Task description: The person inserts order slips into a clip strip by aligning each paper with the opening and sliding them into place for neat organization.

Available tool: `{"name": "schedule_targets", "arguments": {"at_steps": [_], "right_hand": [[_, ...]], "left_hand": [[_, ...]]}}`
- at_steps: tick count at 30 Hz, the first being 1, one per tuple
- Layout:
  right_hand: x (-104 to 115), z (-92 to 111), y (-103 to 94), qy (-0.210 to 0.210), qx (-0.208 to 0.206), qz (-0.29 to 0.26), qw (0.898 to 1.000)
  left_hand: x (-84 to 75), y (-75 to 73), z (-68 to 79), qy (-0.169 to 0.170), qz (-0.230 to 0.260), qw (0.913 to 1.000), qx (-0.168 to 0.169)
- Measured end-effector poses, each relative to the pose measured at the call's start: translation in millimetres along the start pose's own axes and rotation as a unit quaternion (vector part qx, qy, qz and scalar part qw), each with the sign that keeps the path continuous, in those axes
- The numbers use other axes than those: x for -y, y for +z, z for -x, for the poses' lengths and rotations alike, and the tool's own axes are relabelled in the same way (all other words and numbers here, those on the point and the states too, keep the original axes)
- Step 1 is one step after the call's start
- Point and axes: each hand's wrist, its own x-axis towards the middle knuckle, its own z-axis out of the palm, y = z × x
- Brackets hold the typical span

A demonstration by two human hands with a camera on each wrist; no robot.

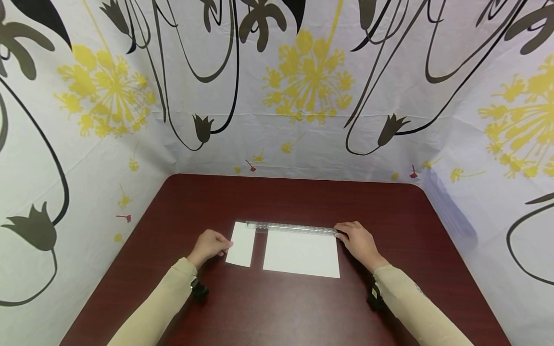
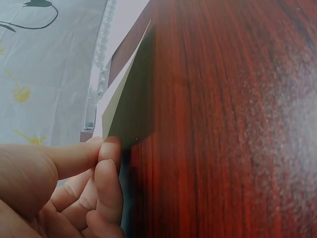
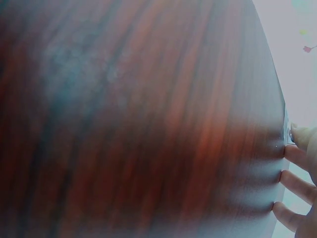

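My left hand [image 1: 209,246] pinches the left edge of a narrow white strip of paper [image 1: 240,247] between thumb and fingers. In the left wrist view the strip [image 2: 126,106] tilts up off the table from that pinch. A clear ruler [image 1: 300,229] lies across the top edge of a larger white sheet of paper [image 1: 300,252], and its left end reaches the strip's top. My right hand [image 1: 357,241] holds the ruler's right end between thumb and fingers. Several right fingertips touch the table in the right wrist view, where the ruler is mostly hidden. A gap parts the strip from the sheet.
The dark red wooden table [image 1: 281,312] has rounded far corners. A white cloth [image 1: 277,144] with flower prints hangs behind and at both sides. Black wrist devices sit under both cream sleeves [image 1: 160,302].
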Motion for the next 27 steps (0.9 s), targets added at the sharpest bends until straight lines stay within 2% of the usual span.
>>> {"name": "schedule_targets", "arguments": {"at_steps": [13, 16, 27], "right_hand": [[0, 0, 0.3, 0.0, -0.006, -0.004, 1.0], [0, 0, 1.4, 0.001, -0.01, -0.003, 1.0], [-2, 1, 2.2, 0.004, -0.004, -0.003, 1.0]], "left_hand": [[-5.1, 7.7, -2.4, 0.004, 0.0, 1.0, 0.001], [-6.7, 9.6, -2.4, 0.014, -0.006, 0.9999, -0.001], [-12.1, 14.7, -1.3, 0.01, -0.002, 0.9999, -0.004]]}}
